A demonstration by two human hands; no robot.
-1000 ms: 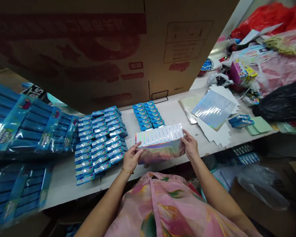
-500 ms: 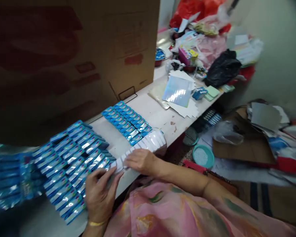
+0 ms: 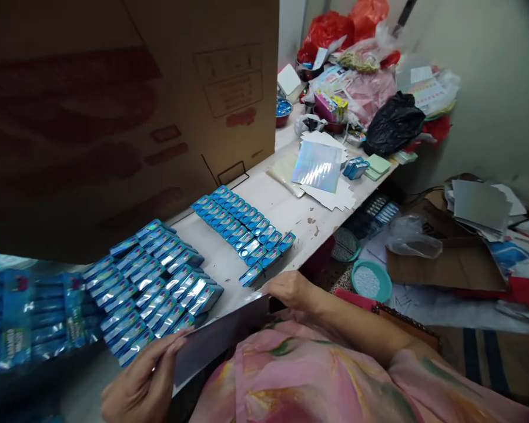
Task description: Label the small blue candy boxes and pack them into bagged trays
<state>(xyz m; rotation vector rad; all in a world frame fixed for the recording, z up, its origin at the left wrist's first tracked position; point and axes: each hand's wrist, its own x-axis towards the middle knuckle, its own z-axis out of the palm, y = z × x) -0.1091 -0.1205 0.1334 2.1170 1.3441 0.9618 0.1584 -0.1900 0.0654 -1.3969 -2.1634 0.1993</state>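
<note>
Sheet (image 3: 223, 336) is pinched between left hand (image 3: 141, 376) and right hand (image 3: 293, 290), at table (image 3: 264, 191) edge. Blue boxes (image 3: 146, 275) stand in rows, two groups formed; held sheet is not yet laid down.

We see the big cardboard box (image 3: 220, 117) cut off by the top and left edges, its dark print too dim for us to read. The blue packs (image 3: 30, 317) at left are blurred and run out of view. Our left hand (image 3: 143, 373) is cut off at the bottom edge, and the shirt (image 3: 291, 370) hides part of the sheet (image 3: 220, 335). We cannot make out the small lettering on the little blue boxes (image 3: 158, 294).
</note>
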